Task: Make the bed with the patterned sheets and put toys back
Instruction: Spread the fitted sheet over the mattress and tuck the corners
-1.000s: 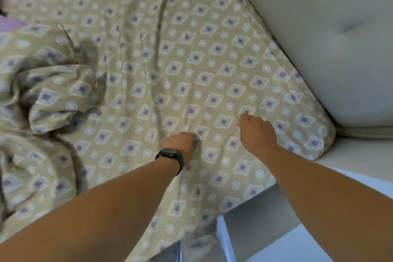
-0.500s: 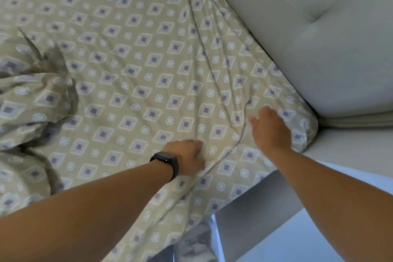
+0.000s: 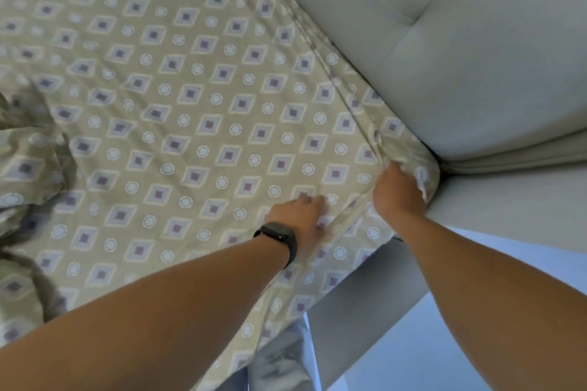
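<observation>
The patterned sheet (image 3: 197, 111) lies spread over the bed, tan with purple squares and white rings, and the work is at its corner, where the mattress meets the padded headboard (image 3: 460, 51). Taking the headboard as the landmark: the right hand (image 3: 398, 195) is just beside its lower edge, at the mattress corner, with fingers curled round a gathered fold of the sheet, probably to draw the slack toward the corner and seat it there. The left hand (image 3: 300, 216) sits a little farther from the headboard, along the near edge of the bed, and rests on the cloth; it looks to be pinning the sheet so the pull does not drag the flat part askew (whether its fingers pinch any cloth I cannot tell, since they are blurred). A dark wristband (image 3: 279, 241) circles that wrist.

One raised crease runs beside the headboard's foot and ends at the right hand, which suggests the tension follows that line. The sheet's long axis seems to run parallel to the headboard's base, up and to the left in the view, with its side edge hanging over the near side of the bed. Well away from the headboard, a crumpled heap of matching fabric (image 3: 25, 174) is bunched.
</observation>
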Demonstrator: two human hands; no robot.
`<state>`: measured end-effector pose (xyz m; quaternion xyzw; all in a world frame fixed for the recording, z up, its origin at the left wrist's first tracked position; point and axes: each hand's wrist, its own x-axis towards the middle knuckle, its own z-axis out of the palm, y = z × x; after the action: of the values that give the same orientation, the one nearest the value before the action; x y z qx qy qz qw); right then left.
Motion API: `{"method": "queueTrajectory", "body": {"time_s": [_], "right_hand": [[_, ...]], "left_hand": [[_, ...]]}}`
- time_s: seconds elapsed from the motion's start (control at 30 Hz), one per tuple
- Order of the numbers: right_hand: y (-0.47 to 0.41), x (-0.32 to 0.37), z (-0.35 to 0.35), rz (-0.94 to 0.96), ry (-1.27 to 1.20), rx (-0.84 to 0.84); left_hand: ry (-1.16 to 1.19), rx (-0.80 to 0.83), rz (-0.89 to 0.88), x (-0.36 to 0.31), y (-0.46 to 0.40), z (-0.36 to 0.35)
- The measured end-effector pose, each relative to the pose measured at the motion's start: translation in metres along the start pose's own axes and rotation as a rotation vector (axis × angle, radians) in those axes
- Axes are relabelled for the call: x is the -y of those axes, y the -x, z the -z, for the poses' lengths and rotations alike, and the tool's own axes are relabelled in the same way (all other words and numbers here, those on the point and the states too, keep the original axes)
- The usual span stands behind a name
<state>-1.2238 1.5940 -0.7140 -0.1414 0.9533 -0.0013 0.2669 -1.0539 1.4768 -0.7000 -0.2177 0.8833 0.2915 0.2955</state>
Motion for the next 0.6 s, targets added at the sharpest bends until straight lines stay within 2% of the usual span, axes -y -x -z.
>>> {"method": "queueTrajectory", "body": {"time_s": [0.07, 0.17, 0.27, 0.43, 0.6], "right_hand": [[0.001, 0.005, -0.003, -0.072, -0.186, 0.014], [0.019, 0.001, -0.007, -0.208, -0.408, -0.085], [0.051, -0.016, -0.024, -0.294, -0.276, 0.003], [0.058, -0.031, -0.032, -0.254, -0.065, 0.092], [0.058, -0.033, -0.022, -0.123, 0.078, 0.202]], "left_hand": [[-0.079, -0.004, -0.083, -0.008, 0.001, -0.011], [-0.093, 0.070, -0.150, -0.022, 0.012, -0.028], [-0.056, 0.136, -0.073, -0.034, 0.028, -0.047], [-0.191, 0.124, -0.044, -0.048, 0.027, -0.065], [-0.305, 0.220, -0.043, -0.067, 0.032, -0.075]]}}
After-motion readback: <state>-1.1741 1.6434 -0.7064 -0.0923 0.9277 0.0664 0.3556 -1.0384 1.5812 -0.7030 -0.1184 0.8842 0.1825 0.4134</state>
